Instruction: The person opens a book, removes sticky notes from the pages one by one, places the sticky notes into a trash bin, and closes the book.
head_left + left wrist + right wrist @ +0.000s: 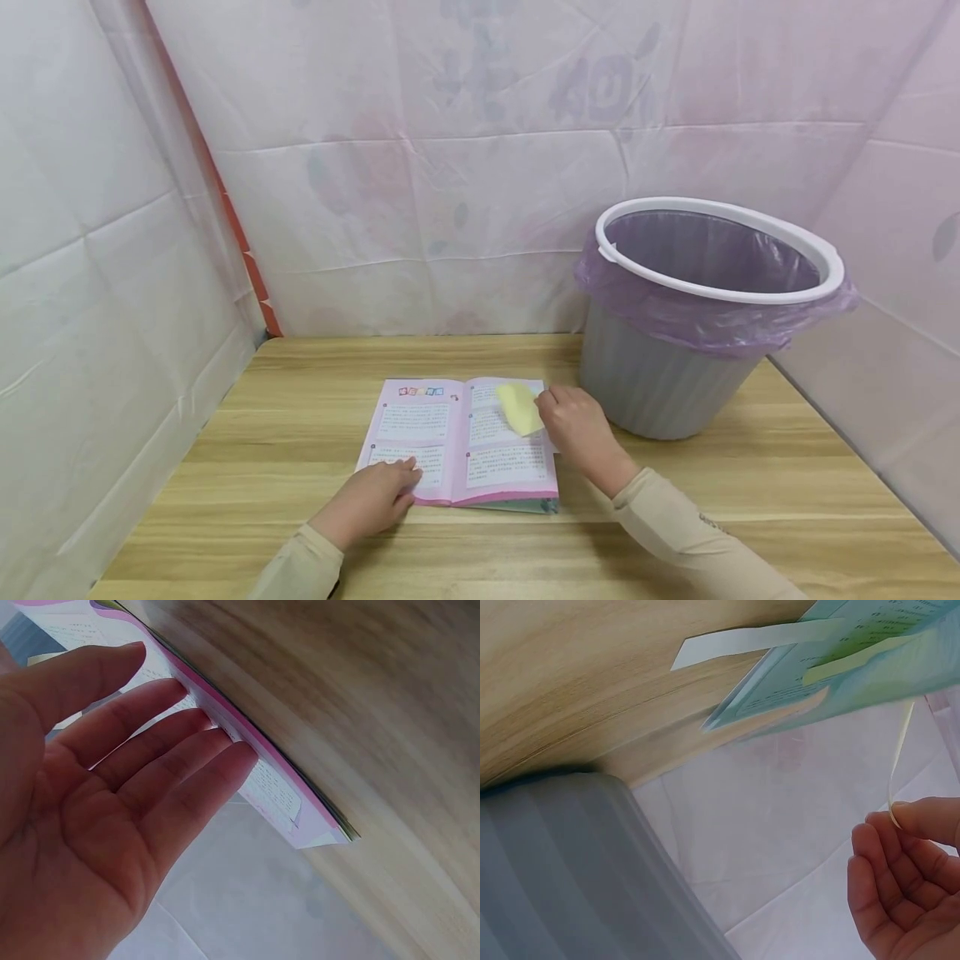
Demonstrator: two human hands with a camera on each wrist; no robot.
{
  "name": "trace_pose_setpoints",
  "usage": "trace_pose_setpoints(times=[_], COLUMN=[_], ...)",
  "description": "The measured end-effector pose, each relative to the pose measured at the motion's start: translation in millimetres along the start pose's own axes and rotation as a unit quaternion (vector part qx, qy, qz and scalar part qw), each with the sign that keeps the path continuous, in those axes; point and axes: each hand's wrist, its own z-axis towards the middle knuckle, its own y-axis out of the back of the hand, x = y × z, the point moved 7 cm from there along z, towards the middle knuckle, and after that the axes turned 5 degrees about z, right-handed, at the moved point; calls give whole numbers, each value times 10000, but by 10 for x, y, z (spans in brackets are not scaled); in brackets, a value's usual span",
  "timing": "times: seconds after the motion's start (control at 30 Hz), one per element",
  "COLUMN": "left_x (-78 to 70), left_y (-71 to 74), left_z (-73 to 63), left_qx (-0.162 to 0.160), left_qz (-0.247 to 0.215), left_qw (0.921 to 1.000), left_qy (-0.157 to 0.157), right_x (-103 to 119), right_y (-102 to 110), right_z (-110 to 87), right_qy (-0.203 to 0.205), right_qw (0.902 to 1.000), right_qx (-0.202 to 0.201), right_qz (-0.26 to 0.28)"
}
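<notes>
An open book (420, 425) with pink-edged printed pages lies on the table. My left hand (372, 498) rests on the lower left page; in the left wrist view its fingers (187, 776) lie extended along the page edge. Above the right page, my right hand (583, 429) pinches a yellow sticky note (519, 408) by its right side, between thumb and forefinger. The right wrist view shows that note (902, 750) edge-on, its near end at the fingertips. There, a white paper strip (750, 646) sticks out past the book's bluish-green page, with a yellow-green strip (855, 660) beside it.
A grey trash bin (660, 367) stands on the table to the right of the book. A purple bag (675, 321) lines it, held by a white rim ring (757, 293). White printed sheets (420, 208) hang behind and at both sides of the wooden table (300, 400).
</notes>
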Motion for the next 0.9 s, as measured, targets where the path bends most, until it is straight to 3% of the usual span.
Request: trace_pose_setpoints(times=[0.23,0.37,0.47,0.57,0.7,0.8,0.9], left_x=[4,6,7,4,4,7,7], left_y=[0,1,5,10,7,5,7], left_z=[7,3,3,4,3,-1,0], left_qx=[50,58,29,-1,25,28,-9], left_qz=[-39,-87,-109,-121,-165,-155,-111], left_qw=[10000,9999,9999,9999,9998,9998,9999], left_qy=[35,50,47,36,61,82,58], right_x=[-53,-56,-51,-31,-32,-123,-309], right_y=[66,256,515,876,1396,1695,1889], right_z=[26,116,215,324,444,515,577], right_qy=[-93,3,252,720,1244,1148,754], right_qw=[9999,9978,9915,9765,9371,9115,9055], right_qx=[-112,-497,-1028,-1847,-3208,-3945,-4174], right_qz=[24,443,758,848,587,207,-74])
